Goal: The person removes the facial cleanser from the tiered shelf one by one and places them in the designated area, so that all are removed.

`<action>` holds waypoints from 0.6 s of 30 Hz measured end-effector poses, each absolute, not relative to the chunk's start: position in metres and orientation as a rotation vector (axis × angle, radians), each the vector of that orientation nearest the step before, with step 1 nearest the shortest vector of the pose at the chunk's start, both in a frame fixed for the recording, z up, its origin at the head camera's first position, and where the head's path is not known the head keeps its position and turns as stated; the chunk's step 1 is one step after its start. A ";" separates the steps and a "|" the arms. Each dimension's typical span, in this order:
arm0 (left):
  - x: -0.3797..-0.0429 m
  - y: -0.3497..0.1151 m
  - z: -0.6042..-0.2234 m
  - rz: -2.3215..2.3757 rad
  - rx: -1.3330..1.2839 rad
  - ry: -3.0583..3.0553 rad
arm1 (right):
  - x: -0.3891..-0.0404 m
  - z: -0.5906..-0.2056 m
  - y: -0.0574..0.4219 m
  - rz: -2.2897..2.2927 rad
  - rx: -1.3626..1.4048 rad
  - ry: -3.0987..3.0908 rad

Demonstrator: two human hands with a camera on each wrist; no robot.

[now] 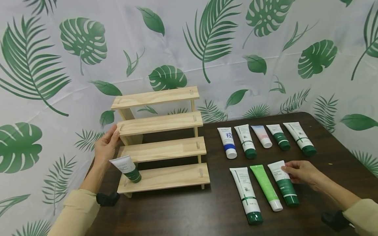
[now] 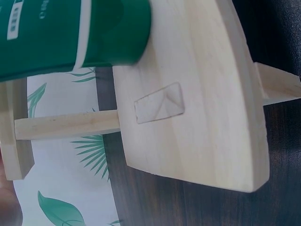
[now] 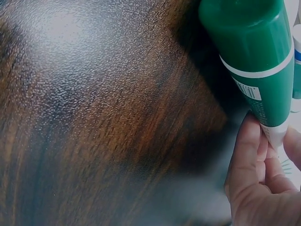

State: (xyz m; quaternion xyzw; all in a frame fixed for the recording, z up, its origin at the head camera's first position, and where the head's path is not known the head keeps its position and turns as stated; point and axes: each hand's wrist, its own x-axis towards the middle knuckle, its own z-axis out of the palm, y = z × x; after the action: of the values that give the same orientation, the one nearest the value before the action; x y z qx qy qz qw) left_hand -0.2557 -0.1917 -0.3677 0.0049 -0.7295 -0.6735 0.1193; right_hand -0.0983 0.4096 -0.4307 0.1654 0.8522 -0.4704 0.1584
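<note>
A tiered wooden display rack (image 1: 165, 123) stands on the dark table. My left hand (image 1: 106, 144) holds the left end of its second tier from the top, thumb and fingers at the edge. On the bottom tier a white-and-green squeeze tube (image 1: 127, 168) stands on its cap at the left end, leaning; its green lower part (image 2: 113, 33) fills the top of the left wrist view. At the right, my right hand (image 1: 304, 173) pinches another white-and-green squeeze tube (image 1: 284, 185) near its flat white end. The right wrist view shows that tube's green cap (image 3: 244, 23) pointing away from the fingers.
Left of the held tube lie a slim light-green tube (image 1: 266, 186) and a long white tube with a green cap (image 1: 246, 193). Behind them several tubes form a row, including a blue-and-white one (image 1: 227, 142) and a small pink one (image 1: 262, 136). A leaf-print cloth (image 1: 218, 65) hangs behind the table.
</note>
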 end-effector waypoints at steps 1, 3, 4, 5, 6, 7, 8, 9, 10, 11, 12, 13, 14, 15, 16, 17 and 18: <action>-0.256 -0.192 -0.368 -1.967 0.024 -2.136 | -0.098 -0.431 0.410 -1.344 0.474 2.438; -0.256 -0.192 -0.368 -1.958 0.026 -2.144 | -0.098 -0.431 0.410 -1.342 0.478 2.437; -0.256 -0.192 -0.368 -1.963 0.023 -2.142 | -0.098 -0.431 0.410 -1.342 0.477 2.436; -0.256 -0.192 -0.368 -1.962 0.021 -2.140 | -0.098 -0.430 0.410 -1.344 0.477 2.435; -0.256 -0.192 -0.368 -1.954 0.016 -2.147 | -0.098 -0.430 0.410 -1.345 0.476 2.434; -0.256 -0.192 -0.368 -1.959 0.014 -2.144 | -0.098 -0.430 0.410 -1.346 0.474 2.433; -0.256 -0.192 -0.368 -1.967 0.011 -2.136 | -0.098 -0.430 0.410 -1.347 0.474 2.433; -0.256 -0.192 -0.368 -1.970 0.010 -2.133 | -0.097 -0.430 0.410 -1.347 0.470 2.435; -0.256 -0.192 -0.368 -1.980 0.017 -2.124 | -0.097 -0.430 0.410 -1.347 0.469 2.436; -0.256 -0.192 -0.368 -1.974 0.020 -2.127 | -0.097 -0.431 0.410 -1.345 0.467 2.438; -0.256 -0.192 -0.368 -1.980 0.026 -2.121 | -0.097 -0.431 0.410 -1.344 0.467 2.439; -0.256 -0.192 -0.368 -1.986 0.032 -2.116 | -0.097 -0.431 0.410 -1.342 0.465 2.441; -0.256 -0.192 -0.368 -1.979 0.033 -2.120 | -0.097 -0.432 0.410 -1.343 0.467 2.441; -0.256 -0.191 -0.368 -1.977 0.035 -2.121 | -0.097 -0.432 0.410 -1.342 0.462 2.443; -0.257 -0.192 -0.368 -1.971 0.037 -2.125 | -0.097 -0.432 0.410 -1.342 0.460 2.444; -0.257 -0.191 -0.368 -1.966 0.039 -2.129 | -0.097 -0.432 0.410 -1.341 0.457 2.446; -0.257 -0.191 -0.368 -1.965 0.040 -2.130 | -0.097 -0.433 0.410 -1.343 0.461 2.445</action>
State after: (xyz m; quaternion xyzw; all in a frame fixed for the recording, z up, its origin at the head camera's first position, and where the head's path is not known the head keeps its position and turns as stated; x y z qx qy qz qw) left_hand -0.2567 -0.1914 -0.3677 0.0136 -0.7295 -0.6730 0.1214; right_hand -0.0970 0.4104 -0.4325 0.1609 0.8542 -0.4691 0.1564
